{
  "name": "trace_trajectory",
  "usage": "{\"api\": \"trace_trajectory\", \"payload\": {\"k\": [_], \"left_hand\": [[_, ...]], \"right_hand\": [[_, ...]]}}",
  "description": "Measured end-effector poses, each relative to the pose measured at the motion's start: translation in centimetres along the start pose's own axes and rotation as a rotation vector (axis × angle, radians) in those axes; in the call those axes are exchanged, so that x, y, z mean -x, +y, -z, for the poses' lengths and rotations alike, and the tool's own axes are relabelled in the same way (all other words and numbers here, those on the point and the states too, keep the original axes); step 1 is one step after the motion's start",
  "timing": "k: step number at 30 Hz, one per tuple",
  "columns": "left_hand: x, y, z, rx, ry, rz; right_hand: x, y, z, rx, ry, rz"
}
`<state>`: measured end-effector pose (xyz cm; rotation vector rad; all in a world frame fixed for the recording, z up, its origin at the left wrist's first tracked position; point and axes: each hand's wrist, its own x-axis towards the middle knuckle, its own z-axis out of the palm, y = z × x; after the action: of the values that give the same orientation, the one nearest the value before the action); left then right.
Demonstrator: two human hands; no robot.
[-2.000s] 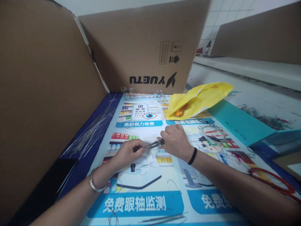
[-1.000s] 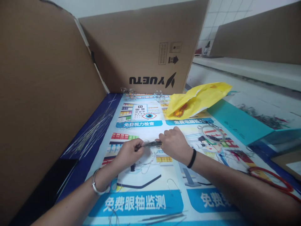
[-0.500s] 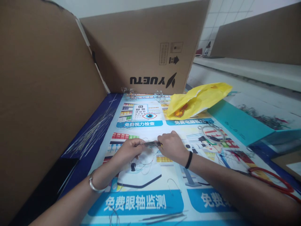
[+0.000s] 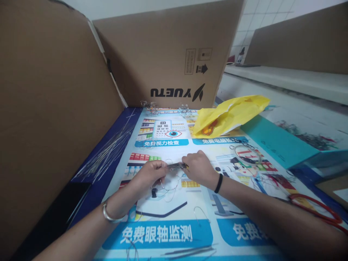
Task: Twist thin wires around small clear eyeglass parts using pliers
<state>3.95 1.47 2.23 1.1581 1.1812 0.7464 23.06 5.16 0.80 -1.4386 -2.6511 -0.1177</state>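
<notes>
My right hand (image 4: 199, 168), black band at the wrist, is closed around small pliers (image 4: 176, 165) whose metal jaws point left. The jaw tips meet the fingertips of my left hand (image 4: 153, 173), which pinches thin wire (image 4: 170, 188); loops of that wire hang below the fingers over the printed sheet. A silver bangle circles my left wrist. The exact spot where jaws and wire meet is too small to make out.
Straight wires (image 4: 106, 152) lie at the left. A yellow bag (image 4: 228, 116) and a teal box (image 4: 280, 141) stand at the back right. Red-handled scissors (image 4: 315, 208) lie by my right forearm. Cardboard (image 4: 168, 54) rises behind; more wires (image 4: 190, 250) lie in front.
The wire loops below my left fingers have shifted slightly. Both hands and the pliers hold nearly the same place.
</notes>
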Motion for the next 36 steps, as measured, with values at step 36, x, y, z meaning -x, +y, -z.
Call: {"api": "trace_trajectory", "payload": {"k": [36], "left_hand": [[-0.4,-0.5,-0.2,-0.407,0.105,-0.149]], "right_hand": [[-0.2,0.9,1.4,0.209,0.059,0.12]]}}
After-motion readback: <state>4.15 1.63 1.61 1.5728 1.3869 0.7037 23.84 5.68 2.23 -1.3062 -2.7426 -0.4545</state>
